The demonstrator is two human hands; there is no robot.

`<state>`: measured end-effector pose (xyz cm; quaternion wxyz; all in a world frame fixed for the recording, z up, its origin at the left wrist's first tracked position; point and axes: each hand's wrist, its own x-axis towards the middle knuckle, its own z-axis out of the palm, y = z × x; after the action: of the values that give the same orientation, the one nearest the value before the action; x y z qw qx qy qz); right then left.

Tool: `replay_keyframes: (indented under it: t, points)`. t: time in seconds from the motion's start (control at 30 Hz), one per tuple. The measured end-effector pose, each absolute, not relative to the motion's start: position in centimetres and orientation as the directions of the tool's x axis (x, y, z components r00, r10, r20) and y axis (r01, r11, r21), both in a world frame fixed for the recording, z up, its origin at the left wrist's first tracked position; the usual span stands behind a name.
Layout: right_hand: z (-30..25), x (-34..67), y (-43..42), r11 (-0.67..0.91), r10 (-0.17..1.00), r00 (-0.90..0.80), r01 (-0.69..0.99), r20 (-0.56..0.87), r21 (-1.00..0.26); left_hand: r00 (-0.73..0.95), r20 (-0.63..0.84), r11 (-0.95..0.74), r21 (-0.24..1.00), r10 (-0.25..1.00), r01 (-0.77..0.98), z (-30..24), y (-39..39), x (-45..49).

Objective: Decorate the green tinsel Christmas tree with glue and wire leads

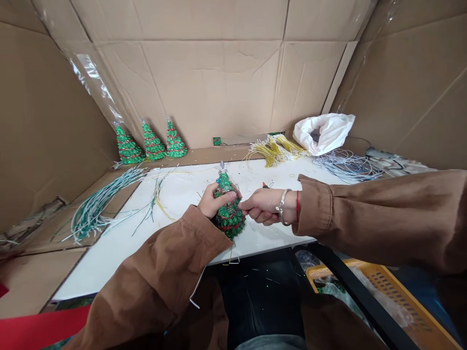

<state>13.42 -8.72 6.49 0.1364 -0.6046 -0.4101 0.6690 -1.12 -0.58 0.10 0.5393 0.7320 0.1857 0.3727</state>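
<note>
A small green beaded Christmas tree with red garland and a clear star on top stands upright near the front edge of the white board. My left hand is wrapped around its upper part, thumb across the front. Against the tree's right side, my right hand is closed in a pinch at the fingertips. Whatever is between those fingers is too small to make out. Thin wire ends stick out below the tree's base. An orange-tipped tool lies partly hidden behind my right hand.
Three finished-looking trees stand at the back left. Green-and-white wires lie at left, yellow wire bundles at the back. A white bag and coiled wires sit back right. Below right is a yellow basket. Cardboard walls enclose the board.
</note>
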Motion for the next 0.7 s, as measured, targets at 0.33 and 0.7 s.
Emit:
replay_keyframes:
  t: [0.33, 0.7]
  points:
    - [6.0, 13.5, -8.9, -0.574, 0.729, -0.217, 0.322, -0.649, -0.753, 0.650, 0.330, -0.325, 0.936, 0.685, -0.133, 0.0, -0.6, -1.1]
    - [6.4, 14.0, -10.3, -0.525, 0.761, -0.198, 0.370, -0.617, -0.767, 0.616, 0.338, -0.338, 0.933, 0.712, -0.121, -0.2, -0.7, -1.1]
